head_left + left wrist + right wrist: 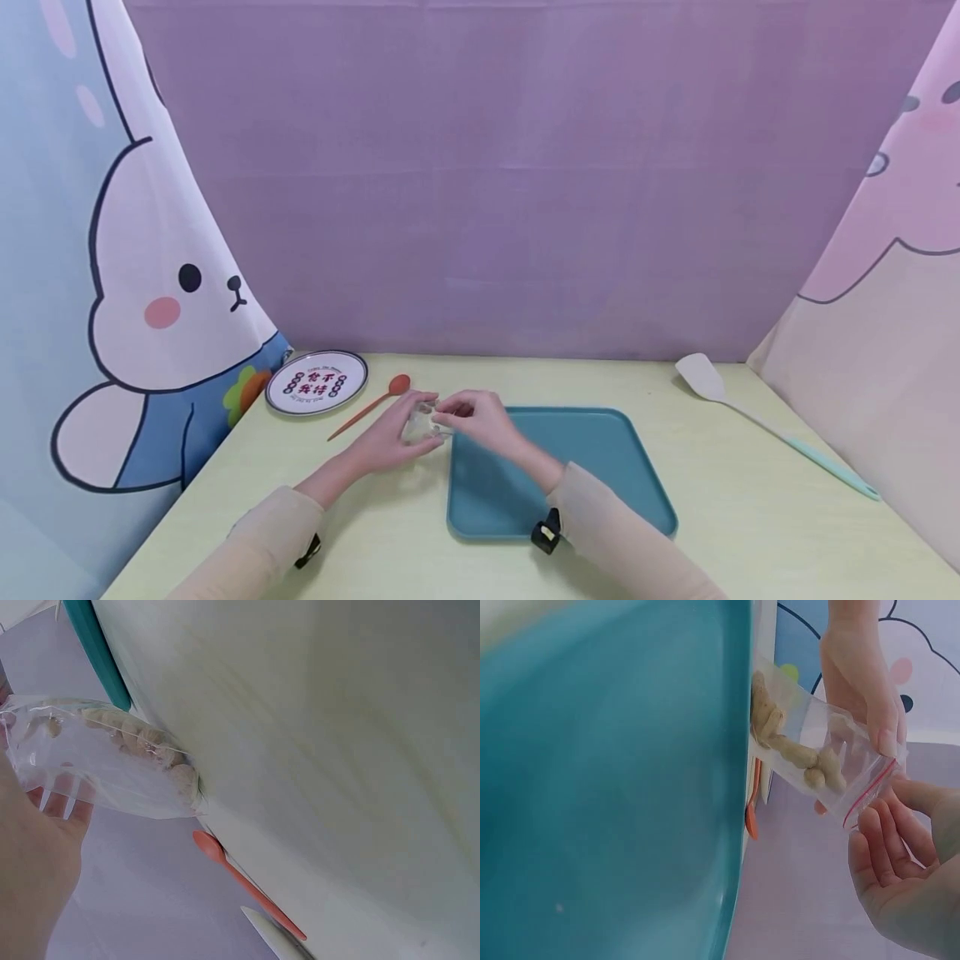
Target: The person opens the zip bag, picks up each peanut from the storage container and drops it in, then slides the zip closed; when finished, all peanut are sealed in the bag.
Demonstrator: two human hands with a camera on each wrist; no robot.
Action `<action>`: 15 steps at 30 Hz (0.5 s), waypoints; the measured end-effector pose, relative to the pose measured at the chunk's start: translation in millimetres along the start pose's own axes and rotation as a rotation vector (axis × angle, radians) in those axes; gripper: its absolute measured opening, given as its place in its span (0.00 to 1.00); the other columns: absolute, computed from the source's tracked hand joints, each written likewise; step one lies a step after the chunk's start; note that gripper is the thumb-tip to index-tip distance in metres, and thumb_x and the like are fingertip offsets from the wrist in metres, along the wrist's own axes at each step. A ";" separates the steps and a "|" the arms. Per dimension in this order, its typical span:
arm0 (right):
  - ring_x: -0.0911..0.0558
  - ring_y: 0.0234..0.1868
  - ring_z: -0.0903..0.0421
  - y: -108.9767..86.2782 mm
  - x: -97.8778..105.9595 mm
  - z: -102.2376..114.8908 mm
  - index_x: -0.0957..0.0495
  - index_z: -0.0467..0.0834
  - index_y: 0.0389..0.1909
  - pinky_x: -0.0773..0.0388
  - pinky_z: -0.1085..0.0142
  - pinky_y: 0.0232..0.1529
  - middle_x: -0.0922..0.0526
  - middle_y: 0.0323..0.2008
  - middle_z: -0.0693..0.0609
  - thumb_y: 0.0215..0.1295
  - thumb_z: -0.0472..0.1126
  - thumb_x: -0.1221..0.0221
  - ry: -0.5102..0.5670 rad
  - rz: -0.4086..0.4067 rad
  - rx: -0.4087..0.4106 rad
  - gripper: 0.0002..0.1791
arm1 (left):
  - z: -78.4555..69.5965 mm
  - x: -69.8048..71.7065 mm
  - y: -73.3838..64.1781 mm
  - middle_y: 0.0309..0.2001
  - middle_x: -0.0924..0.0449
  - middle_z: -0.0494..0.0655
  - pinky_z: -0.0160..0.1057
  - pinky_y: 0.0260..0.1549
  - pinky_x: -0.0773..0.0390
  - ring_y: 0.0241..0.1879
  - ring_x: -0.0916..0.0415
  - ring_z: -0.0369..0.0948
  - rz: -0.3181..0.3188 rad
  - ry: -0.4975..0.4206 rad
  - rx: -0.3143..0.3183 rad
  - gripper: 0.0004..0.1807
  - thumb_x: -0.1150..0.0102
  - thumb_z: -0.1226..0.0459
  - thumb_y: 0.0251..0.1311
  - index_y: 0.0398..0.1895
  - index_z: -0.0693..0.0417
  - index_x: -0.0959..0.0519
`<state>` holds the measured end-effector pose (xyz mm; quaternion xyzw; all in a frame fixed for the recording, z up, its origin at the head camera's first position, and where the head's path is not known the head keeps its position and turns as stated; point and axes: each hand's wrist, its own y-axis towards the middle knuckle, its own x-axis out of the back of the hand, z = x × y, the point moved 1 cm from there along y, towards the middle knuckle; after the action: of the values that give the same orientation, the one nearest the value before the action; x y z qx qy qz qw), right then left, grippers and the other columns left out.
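A clear zip bag [810, 727] with a red seal strip holds several peanuts in their shells [799, 755], gathered toward its lower end. My left hand [384, 437] grips the bag by one side near its mouth, thumb in front and fingers behind, as the right wrist view shows. At the sealed edge, my right hand [483, 421] pinches the bag's rim between thumb and curled fingers. Both hands are above the table by the left edge of a teal tray [570, 467]. In the head view the fingers cover much of the bag.
An orange spoon [367, 418] lies left of the hands, beside a white plate [288, 392] with red lettering. On the right rests a spatula [757, 423] with a pale head and mint handle. Purple cloth [495, 183] hangs behind the table.
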<state>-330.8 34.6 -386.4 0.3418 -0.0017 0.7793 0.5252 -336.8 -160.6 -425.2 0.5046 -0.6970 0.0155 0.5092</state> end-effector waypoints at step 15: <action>0.20 0.33 0.56 -4.4 7.4 -11.1 0.19 0.39 0.40 0.22 0.72 0.31 0.16 0.35 0.47 0.60 0.42 0.38 -0.045 -0.079 -0.049 0.12 | -2.6 0.5 0.6 0.56 0.28 0.46 0.45 0.53 0.25 0.54 0.29 0.40 -0.017 -0.004 0.011 0.35 0.35 0.52 0.54 0.62 0.55 0.35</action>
<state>-334.7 46.7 -392.5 0.3460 -0.0191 0.7498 0.5636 -335.5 -159.2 -423.3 0.5132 -0.6938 0.0140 0.5051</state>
